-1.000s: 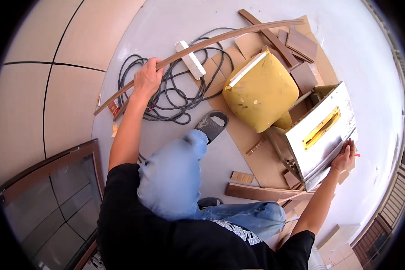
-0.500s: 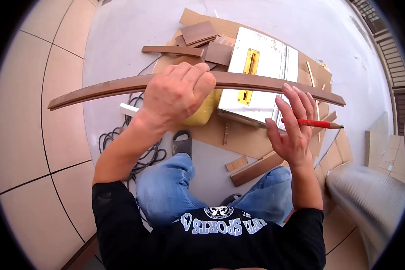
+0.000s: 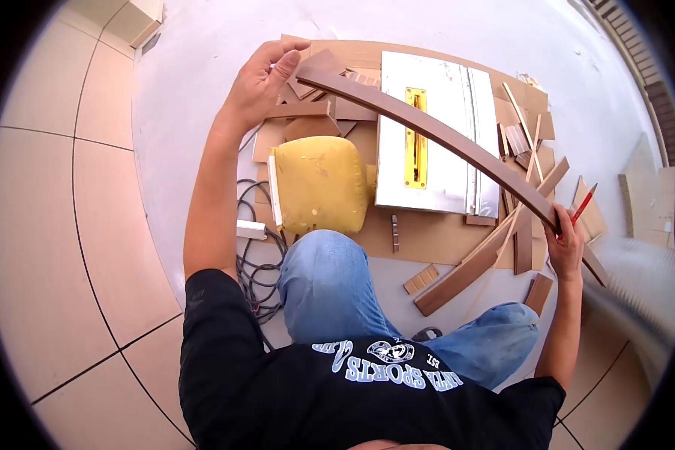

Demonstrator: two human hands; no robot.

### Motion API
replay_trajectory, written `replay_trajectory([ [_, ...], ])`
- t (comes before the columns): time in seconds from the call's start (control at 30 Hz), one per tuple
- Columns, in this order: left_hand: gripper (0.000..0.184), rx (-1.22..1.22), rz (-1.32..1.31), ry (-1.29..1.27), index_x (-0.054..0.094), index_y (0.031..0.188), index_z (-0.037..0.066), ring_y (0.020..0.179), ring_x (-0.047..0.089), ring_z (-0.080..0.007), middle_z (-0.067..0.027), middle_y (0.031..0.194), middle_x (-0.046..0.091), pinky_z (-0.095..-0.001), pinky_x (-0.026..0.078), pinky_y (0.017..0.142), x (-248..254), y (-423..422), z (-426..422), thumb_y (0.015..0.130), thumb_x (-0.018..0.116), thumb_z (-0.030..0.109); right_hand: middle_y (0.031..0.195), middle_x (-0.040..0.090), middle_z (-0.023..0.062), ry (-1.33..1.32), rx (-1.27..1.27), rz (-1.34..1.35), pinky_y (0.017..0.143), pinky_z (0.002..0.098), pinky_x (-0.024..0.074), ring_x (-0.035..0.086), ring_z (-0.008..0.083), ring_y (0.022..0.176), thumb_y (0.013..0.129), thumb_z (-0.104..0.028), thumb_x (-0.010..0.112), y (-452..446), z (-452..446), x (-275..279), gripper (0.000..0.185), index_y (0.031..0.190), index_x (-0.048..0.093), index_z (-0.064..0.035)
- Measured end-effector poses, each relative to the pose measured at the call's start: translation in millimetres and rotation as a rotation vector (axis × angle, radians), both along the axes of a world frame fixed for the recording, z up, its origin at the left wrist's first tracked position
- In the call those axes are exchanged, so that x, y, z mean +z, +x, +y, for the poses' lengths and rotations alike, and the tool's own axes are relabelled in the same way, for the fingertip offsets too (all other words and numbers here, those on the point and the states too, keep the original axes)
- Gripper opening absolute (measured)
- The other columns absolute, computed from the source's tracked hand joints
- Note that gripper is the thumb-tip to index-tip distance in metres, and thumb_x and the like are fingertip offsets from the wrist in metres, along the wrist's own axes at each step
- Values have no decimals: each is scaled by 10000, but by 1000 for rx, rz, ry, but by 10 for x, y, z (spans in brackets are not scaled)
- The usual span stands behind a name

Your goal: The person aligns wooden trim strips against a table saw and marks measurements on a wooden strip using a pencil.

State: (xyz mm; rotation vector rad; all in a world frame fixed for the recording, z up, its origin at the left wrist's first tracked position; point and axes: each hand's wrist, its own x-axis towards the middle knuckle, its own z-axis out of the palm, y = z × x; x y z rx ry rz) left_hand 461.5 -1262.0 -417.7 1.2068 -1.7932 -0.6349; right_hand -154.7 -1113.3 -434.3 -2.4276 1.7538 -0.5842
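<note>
A long brown wooden strip (image 3: 435, 131) slants across the view, its far end high on the left and its near end low on the right. My right hand (image 3: 566, 246) grips it close to the near end, with a red pencil (image 3: 585, 202) also held there, tip pointing up. Just beside the far end is my left hand (image 3: 259, 82), fingers and thumb apart, holding nothing. Under the strip stands a white-topped table saw (image 3: 439, 180) with a yellow slotted insert (image 3: 415, 139).
A yellow box-like housing (image 3: 319, 184) adjoins the saw's left side. Brown offcuts (image 3: 457, 274) and thin sticks lie on cardboard (image 3: 435, 240) around it. Black cable (image 3: 251, 259) coils at the left by a white block (image 3: 250, 229). A silvery roll (image 3: 630, 277) lies at right.
The strip has swung from nearly level to a slant, its right end lower and nearer. My left hand has let go of it and moved up-left; my right hand has closed on it.
</note>
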Motion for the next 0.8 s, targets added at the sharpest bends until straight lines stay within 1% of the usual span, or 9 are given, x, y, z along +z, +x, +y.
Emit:
replay_trajectory([
  [0.07,445,-147,222,352,688,1344,87,1047,668,-127,-35,1122,710,-294,529,932,-343,-53,-276,1085,576,432,1126,687,167,-23,-34,15,819,406,585,705,355,967,887,-5,758,-88,-131,1,466,1335,642,-64],
  [0.13,417,-247,307,408,649,1396,84,1029,677,-122,-17,1173,693,-279,532,935,-586,-191,-447,1091,591,362,1139,687,164,-3,-103,63,822,405,583,709,344,974,901,-40,776,-169,-279,1,462,1342,641,-73],
  [0.27,397,-291,376,398,656,1385,77,1028,680,-113,-23,1120,716,-289,536,941,-927,-524,-829,1044,686,278,1112,692,148,80,-167,44,842,368,559,681,300,942,903,-66,794,-465,-747,-134,469,1347,642,-73],
  [0.33,386,-262,50,341,679,1355,76,1022,672,-107,-13,1170,707,-288,535,929,-1036,-710,-945,1029,704,280,1099,691,145,67,-168,85,856,373,553,678,299,951,900,-58,792,-695,-1029,-315,457,1334,650,-65],
  [0.4,378,-225,-52,362,702,1325,81,993,674,-131,-5,1171,689,-292,532,919,-1167,-908,-1039,1010,723,288,1081,693,160,69,-190,91,852,388,552,684,315,950,893,-46,789,-861,-1262,-498,436,1311,664,-53],
  [0.47,381,-152,-234,172,712,1312,98,929,679,-174,-28,1096,681,-310,536,898,-1353,-1058,-1124,999,730,315,1085,705,165,94,-161,94,853,396,559,697,323,944,885,-51,792,-1021,-1491,-663,445,1312,666,-56],
  [0.5,381,-155,-204,50,727,1293,118,900,672,-221,-58,1073,671,-331,544,874,-1541,-1084,-1195,983,741,338,1085,705,165,109,-155,94,853,396,559,697,323,944,885,-51,792,-1084,-1563,-739,445,1312,666,-56],
  [0.67,419,-59,-323,-21,763,1218,90,924,690,-253,-104,1115,675,-360,565,853,-1795,-1185,-1163,941,761,406,1094,727,155,67,-106,189,842,427,574,720,337,943,829,-77,835,-1284,-2181,-1151,505,1307,674,-63],
  [0.8,402,-40,-351,-70,780,1187,89,949,695,-268,-104,1114,689,-369,575,875,-1824,-1244,-1053,917,786,387,1234,716,128,212,-167,195,1049,470,474,662,340,1151,899,-224,782,-762,-2398,-1410,512,1369,638,-84],
])
